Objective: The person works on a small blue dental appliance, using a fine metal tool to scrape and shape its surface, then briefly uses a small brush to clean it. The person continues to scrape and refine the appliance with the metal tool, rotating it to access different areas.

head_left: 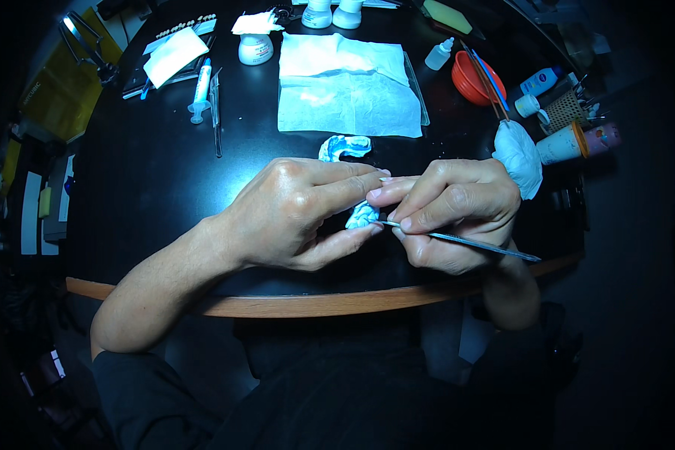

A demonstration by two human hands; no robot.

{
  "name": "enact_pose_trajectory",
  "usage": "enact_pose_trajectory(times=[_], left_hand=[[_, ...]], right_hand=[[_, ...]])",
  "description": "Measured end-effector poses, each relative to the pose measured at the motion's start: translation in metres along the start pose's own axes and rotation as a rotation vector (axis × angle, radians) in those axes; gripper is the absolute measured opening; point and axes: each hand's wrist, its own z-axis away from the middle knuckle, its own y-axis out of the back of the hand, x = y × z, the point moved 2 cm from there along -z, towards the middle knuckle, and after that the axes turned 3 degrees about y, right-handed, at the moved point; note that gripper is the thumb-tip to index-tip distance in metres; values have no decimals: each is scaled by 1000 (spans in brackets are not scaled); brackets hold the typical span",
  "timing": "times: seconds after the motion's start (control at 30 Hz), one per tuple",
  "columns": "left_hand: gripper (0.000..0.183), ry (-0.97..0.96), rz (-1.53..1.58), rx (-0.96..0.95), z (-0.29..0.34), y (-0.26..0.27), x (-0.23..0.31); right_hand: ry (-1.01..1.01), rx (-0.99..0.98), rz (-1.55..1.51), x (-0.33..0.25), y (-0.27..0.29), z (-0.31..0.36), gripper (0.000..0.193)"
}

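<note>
My left hand [300,206] is closed round a small whitish dental cast [363,214] with tooth shapes, pinched between thumb and fingers; much of it is hidden. In a pencil grip, my right hand [457,206] holds a thin metal dental carver [472,241]. The carver's tip meets or nearly touches the cast's right side, while its other end points down to the right. Fingertips of both hands come together above the cast. Just beyond them lies a curved, horseshoe-shaped dental piece [345,146], pale blue and white.
Beyond the hands, white tissue [349,94] covers a flat plate. At left are a syringe [201,94] and tweezers [216,112]. A red bowl [469,79] with brushes, a crumpled tissue [518,159] and cups [561,145] stand right. The table's wooden edge [307,304] runs below my forearms.
</note>
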Motion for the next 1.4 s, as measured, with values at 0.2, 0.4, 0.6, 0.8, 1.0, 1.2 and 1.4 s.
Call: enact_pose_trajectory(times=[0.2,0.4,0.6,0.8,1.0,1.2,1.4], left_hand=[[45,-12,2,3,0,-1,-1],[45,-18,-15,-6,0,-1,-1],[45,-1,-3,-11,0,-1,0],[46,-30,-15,14,0,-2,-2],[47,-17,-15,-3,0,-2,-2],[47,-25,-14,3,0,-1,-1],[47,-35,-12,7,0,-2,-2]], right_hand=[[5,14,-10,0,-1,0,9],[-1,13,1,0,0,2,9],[-21,22,12,-1,-1,2,8],[1,15,2,2,-1,2,8],[-9,13,11,0,-1,1,8],[-8,8,18,-1,-1,1,8],[-1,7,5,0,0,2,8]])
